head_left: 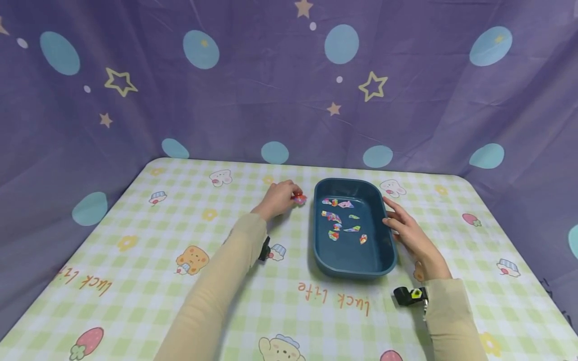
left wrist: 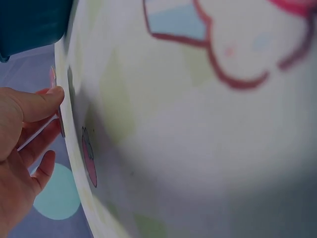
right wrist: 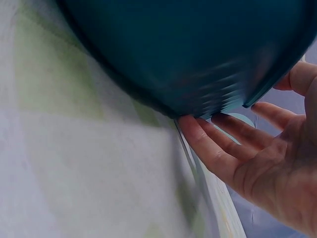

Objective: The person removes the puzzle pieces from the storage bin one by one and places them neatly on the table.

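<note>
On the tabletop [head_left: 149, 301], the dark-teal bin [head_left: 349, 256] probably wants only a light brace. The right hand [head_left: 411, 235] gives one from three o'clock, fingers against the outer wall, not wrapped round it. At the bin's ten o'clock, the left hand [head_left: 277, 199] pinches a shiny, colourful piece [head_left: 300, 199]; a gentle pinch should avoid creasing it. Small bright scraps [head_left: 332, 216] lie inside the bin, its nine o'clock wall between them and the piece.

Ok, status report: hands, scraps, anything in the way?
Left hand pinching reddish scrap left of blue bin. Right hand touching bin's right side. More colorful scraps inside. No obstruction visible.
</note>
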`<state>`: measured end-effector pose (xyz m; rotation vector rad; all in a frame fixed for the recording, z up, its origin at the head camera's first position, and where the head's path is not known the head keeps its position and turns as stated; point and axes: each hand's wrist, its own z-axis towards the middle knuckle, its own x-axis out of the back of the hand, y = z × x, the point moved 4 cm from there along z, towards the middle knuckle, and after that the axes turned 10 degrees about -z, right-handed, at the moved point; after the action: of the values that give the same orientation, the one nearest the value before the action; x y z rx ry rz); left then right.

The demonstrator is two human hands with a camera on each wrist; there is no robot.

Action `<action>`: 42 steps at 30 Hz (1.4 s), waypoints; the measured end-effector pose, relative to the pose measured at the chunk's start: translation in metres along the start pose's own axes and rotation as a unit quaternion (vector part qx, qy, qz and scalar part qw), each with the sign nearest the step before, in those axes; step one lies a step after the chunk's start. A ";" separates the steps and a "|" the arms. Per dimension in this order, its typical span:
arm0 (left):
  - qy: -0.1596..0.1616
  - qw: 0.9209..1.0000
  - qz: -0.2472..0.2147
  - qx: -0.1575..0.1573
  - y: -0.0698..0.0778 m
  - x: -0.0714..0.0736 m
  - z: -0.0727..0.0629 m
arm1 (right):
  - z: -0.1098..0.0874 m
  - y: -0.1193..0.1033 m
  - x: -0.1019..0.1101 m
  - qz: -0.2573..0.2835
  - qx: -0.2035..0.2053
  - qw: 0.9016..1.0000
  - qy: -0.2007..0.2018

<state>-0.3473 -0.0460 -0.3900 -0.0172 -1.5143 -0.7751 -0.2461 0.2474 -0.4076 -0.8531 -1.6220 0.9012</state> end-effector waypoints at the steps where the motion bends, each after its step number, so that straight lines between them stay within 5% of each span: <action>1: -0.002 1.000 0.005 0.001 0.000 -0.001 0.000 | 0.000 0.000 0.000 0.003 0.000 1.000 -0.001; 11: -0.009 1.000 -0.010 0.015 -0.004 -0.007 -0.001 | 0.000 0.000 0.000 0.020 -0.006 1.000 -0.004; 17: -0.009 0.996 -0.071 0.061 -0.011 -0.009 -0.002 | -0.001 0.001 0.000 0.019 -0.004 1.000 -0.005; 28: -0.001 0.991 -0.088 0.103 -0.013 -0.014 -0.002 | -0.001 0.001 0.000 0.020 -0.002 1.000 -0.005; 35: 0.006 0.990 -0.103 0.093 -0.012 -0.010 -0.006 | 0.000 0.001 -0.001 0.019 -0.003 1.000 -0.008; 42: 0.018 0.990 -0.132 0.049 -0.002 0.005 -0.005 | 0.001 0.001 0.000 0.014 0.002 1.000 -0.005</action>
<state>-0.3444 -0.0526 -0.3869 0.2737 -1.5362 -0.9052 -0.2470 0.2477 -0.4089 -0.8721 -1.6204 0.9285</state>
